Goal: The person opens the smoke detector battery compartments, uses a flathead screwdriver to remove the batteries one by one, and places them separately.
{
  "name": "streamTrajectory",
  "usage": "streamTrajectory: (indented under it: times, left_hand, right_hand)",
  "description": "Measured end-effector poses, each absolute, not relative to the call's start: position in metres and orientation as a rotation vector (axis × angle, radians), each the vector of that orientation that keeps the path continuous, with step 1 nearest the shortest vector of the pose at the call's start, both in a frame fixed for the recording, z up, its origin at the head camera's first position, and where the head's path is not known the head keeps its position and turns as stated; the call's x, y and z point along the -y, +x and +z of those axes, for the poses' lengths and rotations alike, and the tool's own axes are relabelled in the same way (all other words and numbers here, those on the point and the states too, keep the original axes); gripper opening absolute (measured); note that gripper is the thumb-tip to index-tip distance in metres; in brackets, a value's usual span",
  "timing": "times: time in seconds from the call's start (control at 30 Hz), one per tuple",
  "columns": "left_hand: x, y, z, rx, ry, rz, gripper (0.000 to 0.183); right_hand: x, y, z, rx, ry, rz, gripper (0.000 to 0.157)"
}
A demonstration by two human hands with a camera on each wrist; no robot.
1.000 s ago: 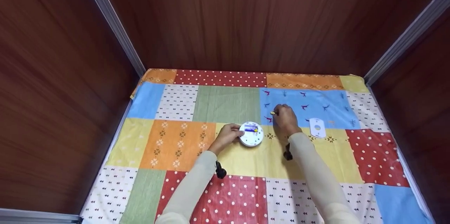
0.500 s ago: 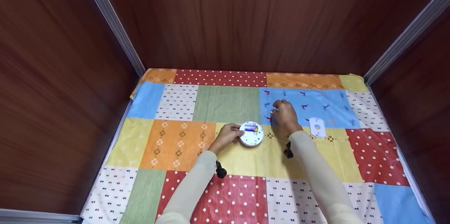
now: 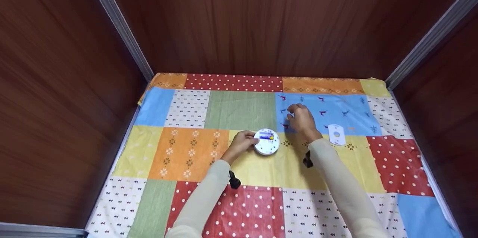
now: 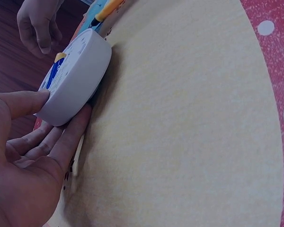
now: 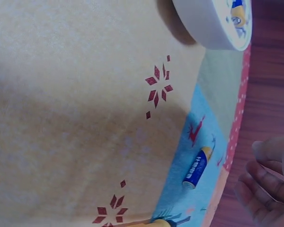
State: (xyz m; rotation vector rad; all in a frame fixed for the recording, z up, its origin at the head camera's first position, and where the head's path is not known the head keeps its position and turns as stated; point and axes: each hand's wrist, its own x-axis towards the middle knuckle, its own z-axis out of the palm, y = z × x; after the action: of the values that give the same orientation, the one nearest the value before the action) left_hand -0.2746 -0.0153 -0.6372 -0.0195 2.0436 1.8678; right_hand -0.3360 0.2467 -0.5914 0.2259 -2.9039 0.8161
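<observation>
My left hand point(image 3: 242, 143) grips the edge of a white round device point(image 3: 267, 147), thumb on top and fingers beneath. The device is tilted, and a blue battery with a yellow end point(image 4: 54, 73) sits in its top face. My right hand point(image 3: 304, 121) is over the blue patch, its fingers loosely bent and holding nothing. In the right wrist view a second blue-and-yellow battery point(image 5: 197, 168) lies on the cloth, apart from the fingertips. My right hand hides most of that battery in the head view.
A white flat plate with a round hole point(image 3: 337, 129) lies right of my right wrist. An orange stick-like tool with a dark end point(image 4: 109, 9) lies beyond the device. Patchwork cloth point(image 3: 242, 111) covers the table, with brown wood panels point(image 3: 239, 21) on three sides.
My right hand has moved slightly away and let go of a battery, whose yellow end showed at its fingertips earlier. My left hand and the device have stayed in place.
</observation>
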Motion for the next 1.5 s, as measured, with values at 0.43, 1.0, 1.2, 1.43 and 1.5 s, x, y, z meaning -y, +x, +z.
streamTrajectory:
  times: [0.43,1.0,1.2,1.43,1.5]
  left_hand:
    - [0.016,-0.277,-0.636,-2.027,-0.011,1.897,0.033]
    - [0.016,-0.279,-0.637,-2.052,0.000,1.893,0.033]
    - [0.016,-0.278,-0.638,-2.051,-0.007,1.886,0.033]
    - [0.015,-0.275,-0.637,-2.083,0.001,1.862,0.033]
    - [0.015,-0.275,-0.638,-2.083,0.002,1.856,0.034]
  right_hand:
    - [-0.235,-0.328,-0.578,2.858,0.313,0.791,0.021]
    - [-0.222,-0.318,-0.565,2.763,0.494,0.816,0.015]
    - [-0.216,-0.308,-0.562,2.732,0.559,0.797,0.012]
    - [-0.210,-0.301,-0.560,2.721,0.634,0.790,0.012]
    - [-0.208,-0.300,-0.559,2.730,0.657,0.795,0.013]
